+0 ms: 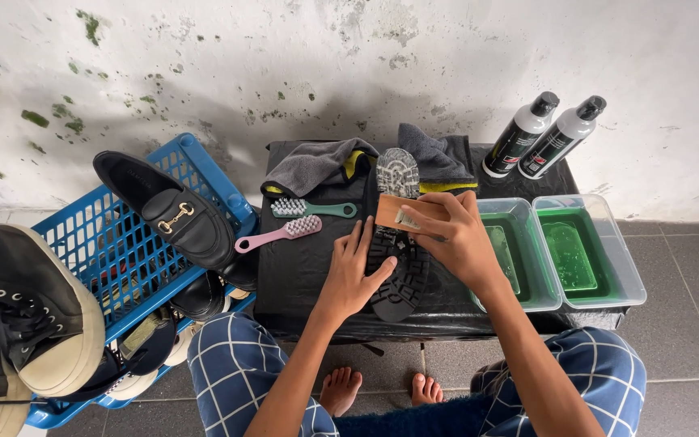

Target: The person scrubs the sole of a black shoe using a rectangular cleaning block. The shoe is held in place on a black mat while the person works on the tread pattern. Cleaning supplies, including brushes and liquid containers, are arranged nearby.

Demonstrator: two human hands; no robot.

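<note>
A black shoe (396,243) lies upside down in the middle of the desk (301,275), which is covered with a shiny black sheet. Its sole is bumpy, with thick rubber knobs – dark near the heel, grey and dusty at the toe, which points to the back edge. The left hand (355,273) lies flat and open on the desk, its fingers pressing against the side of the sole. The right hand (456,235) is closed around a wooden brush (402,213), a plain brown block, and holds it down on the middle of the sole.

To the left of the shoe lie two thin plastic brushes with white bristles – a green brush (311,210) and a pink brush (281,232). At the back edge sits a soft grey cloth (317,164), all crumpled, with a bit of yellow showing. At the back right corner stand two bottles (542,135), white and black with black caps. Along the right edge are two clear plastic tubs (558,252) with green water inside.

Left of the desk is a blue plastic basket (115,251) with holes, and a smooth black loafer (165,209) with a gold buckle rests on it.
</note>
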